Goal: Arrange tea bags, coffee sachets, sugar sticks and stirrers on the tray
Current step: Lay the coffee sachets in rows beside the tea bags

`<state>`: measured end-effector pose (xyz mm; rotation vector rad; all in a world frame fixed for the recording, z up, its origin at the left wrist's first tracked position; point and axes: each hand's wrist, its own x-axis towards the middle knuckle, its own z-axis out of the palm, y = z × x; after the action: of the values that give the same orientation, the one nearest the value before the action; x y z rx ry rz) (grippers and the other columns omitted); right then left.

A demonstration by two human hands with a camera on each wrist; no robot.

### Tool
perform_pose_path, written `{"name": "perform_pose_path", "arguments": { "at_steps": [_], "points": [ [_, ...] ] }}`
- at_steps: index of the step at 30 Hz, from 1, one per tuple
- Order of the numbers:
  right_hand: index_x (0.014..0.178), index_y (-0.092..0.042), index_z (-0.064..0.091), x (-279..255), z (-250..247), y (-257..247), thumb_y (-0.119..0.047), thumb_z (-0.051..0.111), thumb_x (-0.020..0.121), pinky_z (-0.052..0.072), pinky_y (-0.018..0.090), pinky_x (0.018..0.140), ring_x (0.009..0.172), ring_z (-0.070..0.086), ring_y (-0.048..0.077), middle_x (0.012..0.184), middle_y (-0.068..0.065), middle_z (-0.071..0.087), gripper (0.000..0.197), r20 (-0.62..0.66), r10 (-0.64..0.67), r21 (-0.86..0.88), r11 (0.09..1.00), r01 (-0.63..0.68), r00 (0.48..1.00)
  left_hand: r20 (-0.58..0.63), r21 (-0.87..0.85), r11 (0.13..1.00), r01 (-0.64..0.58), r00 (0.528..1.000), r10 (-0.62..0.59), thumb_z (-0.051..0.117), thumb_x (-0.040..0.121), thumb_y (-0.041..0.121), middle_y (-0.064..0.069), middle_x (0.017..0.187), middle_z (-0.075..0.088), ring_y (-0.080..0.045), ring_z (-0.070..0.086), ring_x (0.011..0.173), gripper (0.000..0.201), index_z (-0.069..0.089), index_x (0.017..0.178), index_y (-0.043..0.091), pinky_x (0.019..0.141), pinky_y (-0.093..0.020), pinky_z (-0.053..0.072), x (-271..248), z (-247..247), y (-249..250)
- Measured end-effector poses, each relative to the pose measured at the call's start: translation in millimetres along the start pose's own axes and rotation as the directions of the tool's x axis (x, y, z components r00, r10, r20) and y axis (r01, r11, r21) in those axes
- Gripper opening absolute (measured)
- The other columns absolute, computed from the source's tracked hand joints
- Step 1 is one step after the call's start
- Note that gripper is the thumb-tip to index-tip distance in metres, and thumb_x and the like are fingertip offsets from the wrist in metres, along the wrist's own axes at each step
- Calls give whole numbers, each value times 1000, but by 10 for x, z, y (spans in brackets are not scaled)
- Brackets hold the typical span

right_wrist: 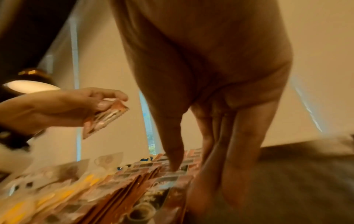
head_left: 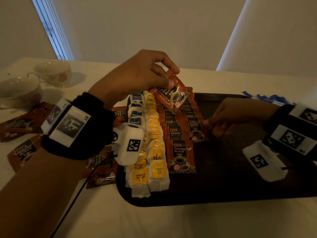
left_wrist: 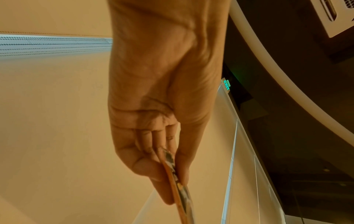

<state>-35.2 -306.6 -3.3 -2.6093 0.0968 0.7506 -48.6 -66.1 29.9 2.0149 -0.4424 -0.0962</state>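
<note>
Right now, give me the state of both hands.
Left hand: pinching a coffee sachet above the tray.
Right hand: open, fingers touching the sachet rows.

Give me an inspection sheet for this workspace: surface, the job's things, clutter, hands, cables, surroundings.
Surface: pale table carrying a dark tray.
Job's things: tea bags in rows at the tray's left; coffee sachets overlapped beside them; blue packets behind the tray; stirrers: nothing seen.
Clutter: loose sachets left of the tray; two teacups behind them.
Hands: left hand pinches a raised sachet; right hand rests fingertips on the sachet rows.
Cables: black cable from the left wrist camera.
Surroundings: plain walls, window blind.
</note>
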Motion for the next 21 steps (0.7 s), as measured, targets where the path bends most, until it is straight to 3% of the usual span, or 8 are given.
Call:
{"name": "perform_pose_path", "arguments": {
  "at_steps": [2,4,7,9,11,14,17,21],
  "points": [
    [75,-12,63,-41,-16,-21,-35,59,85,49,18,60,52,63,0,70,1,68,26,-251,-208,-80,978,193,945,1,3,1000,0,1000,0,72,79,10,-7,80,73,-20,69,74,27,65,102,22,57,-18,51,-3,-1,2],
    [81,-9,64,-157,-1,-121,-34,58,86,54,18,62,59,66,1,73,0,69,26,-445,-361,63,900,431,819,9,12,1000,-1,1000,0,73,78,11,-7,81,73,-19,70,74,27,65,102,22,57,-16,50,-3,8,5],
    [95,-6,65,-360,65,-316,-25,60,87,57,20,66,74,69,9,83,2,69,21,-472,-460,268,738,620,752,40,25,1000,-8,999,7,74,77,10,-8,81,74,-19,71,75,28,65,102,21,63,-23,56,-5,25,11],
    [93,-11,65,-442,133,-399,-19,63,85,54,14,62,70,67,4,81,-2,68,12,-474,-513,233,710,664,715,78,33,999,-14,997,12,74,76,10,-10,83,74,-23,71,78,31,65,105,19,71,-30,57,-12,35,16],
    [88,-14,66,-472,186,-427,-13,65,83,55,15,60,66,67,5,78,-2,69,5,-504,-516,215,702,679,692,115,35,999,-22,993,18,74,75,12,-12,83,74,-23,72,77,34,64,107,18,72,-29,57,-20,44,29],
    [88,-14,67,-487,205,-420,-11,68,80,58,24,66,71,69,13,79,4,72,8,-514,-467,295,691,660,719,122,22,999,-46,992,43,74,76,12,-11,81,73,-21,72,75,32,64,106,18,71,-28,57,-35,49,49],
    [88,-12,67,-511,196,-386,-11,68,78,54,14,60,66,68,4,70,-4,72,10,-436,-453,370,698,613,778,139,14,998,-64,988,62,74,76,11,-12,80,73,-19,71,72,33,64,107,18,69,-26,56,-40,89,64],
    [83,-10,67,-541,186,-259,-8,67,77,51,10,55,62,67,1,68,-5,71,6,-358,-380,399,764,508,853,162,12,997,-79,984,76,73,76,19,-7,84,74,-19,71,78,37,62,111,18,71,-24,57,-56,130,91]
  ]
}}
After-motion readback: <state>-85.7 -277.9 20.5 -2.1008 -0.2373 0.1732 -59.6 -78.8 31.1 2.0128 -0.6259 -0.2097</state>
